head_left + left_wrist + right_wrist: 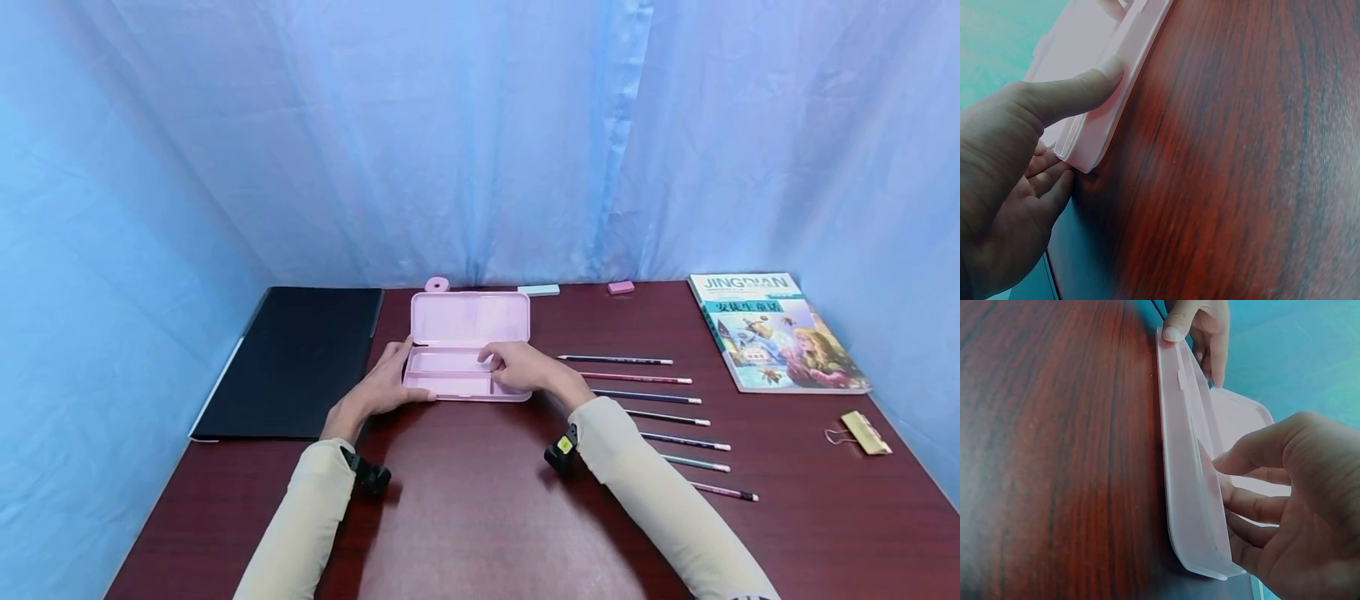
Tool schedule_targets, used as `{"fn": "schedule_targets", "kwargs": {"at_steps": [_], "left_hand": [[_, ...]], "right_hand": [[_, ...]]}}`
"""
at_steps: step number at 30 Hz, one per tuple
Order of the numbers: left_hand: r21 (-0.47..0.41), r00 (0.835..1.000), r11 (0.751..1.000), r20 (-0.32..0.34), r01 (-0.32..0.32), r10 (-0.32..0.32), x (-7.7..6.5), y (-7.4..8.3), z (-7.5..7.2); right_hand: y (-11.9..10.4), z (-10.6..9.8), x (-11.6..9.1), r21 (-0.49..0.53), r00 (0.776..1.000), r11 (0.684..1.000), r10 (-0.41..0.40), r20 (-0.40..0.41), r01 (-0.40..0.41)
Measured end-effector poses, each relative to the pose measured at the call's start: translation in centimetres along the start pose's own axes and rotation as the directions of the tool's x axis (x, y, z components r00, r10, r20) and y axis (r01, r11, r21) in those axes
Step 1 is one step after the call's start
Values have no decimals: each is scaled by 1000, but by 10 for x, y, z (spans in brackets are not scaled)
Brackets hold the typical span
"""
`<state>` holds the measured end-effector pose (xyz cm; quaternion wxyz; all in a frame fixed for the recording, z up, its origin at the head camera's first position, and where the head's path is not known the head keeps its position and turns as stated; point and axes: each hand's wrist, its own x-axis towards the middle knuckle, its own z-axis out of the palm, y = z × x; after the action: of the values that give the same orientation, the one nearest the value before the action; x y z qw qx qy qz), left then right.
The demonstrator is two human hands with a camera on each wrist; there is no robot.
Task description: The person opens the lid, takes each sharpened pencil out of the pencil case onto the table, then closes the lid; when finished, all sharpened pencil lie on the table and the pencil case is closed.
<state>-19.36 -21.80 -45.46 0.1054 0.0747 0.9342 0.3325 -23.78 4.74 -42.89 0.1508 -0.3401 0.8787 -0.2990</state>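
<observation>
A pink pencil case [450, 385] lies on the table with its lid [470, 318] raised toward the back; dividers split its tray. My left hand [381, 385] holds the case's left end. In the left wrist view its thumb [1088, 94] presses the front wall, with the other fingers around the end. My right hand [519, 367] is over the right part of the tray, fingers bent down into it. In the right wrist view thumb and forefinger stand slightly apart, with nothing seen between them. The tips of the other fingers are partly hidden by the case.
Several pencils [648, 397] lie in a row to the right, some partly behind the right arm. Beyond are a book [780, 333] and a yellow binder clip [864, 433]. At the back sit a pink ring-shaped item [437, 285], a pale-blue block [538, 290] and a pink eraser [621, 287]. A black folder [292, 362] lies left.
</observation>
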Motion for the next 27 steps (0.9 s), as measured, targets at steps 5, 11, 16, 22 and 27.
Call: {"fn": "schedule_targets", "kwargs": {"at_steps": [5,11,16,22,27], "left_hand": [[-5,1000,1000,3,6,-6,0,-1,0],[-9,1000,1000,-5,9,-9,0,1,0],[2,1000,1000,-12,-14,14,0,2,1],[2,1000,1000,-9,-18,18,1,2,1],[-6,1000,1000,-9,-18,18,0,0,1]], "right_hand": [[4,-2,3,-10,1000,1000,-27,-2,27],[9,0,10,-14,999,999,32,27,-32],[9,-1,10,-34,1000,999,9,-19,-10],[8,-15,-7,-7,990,999,-42,-131,41],[12,-34,-36,7,976,997,-71,-207,74]]}}
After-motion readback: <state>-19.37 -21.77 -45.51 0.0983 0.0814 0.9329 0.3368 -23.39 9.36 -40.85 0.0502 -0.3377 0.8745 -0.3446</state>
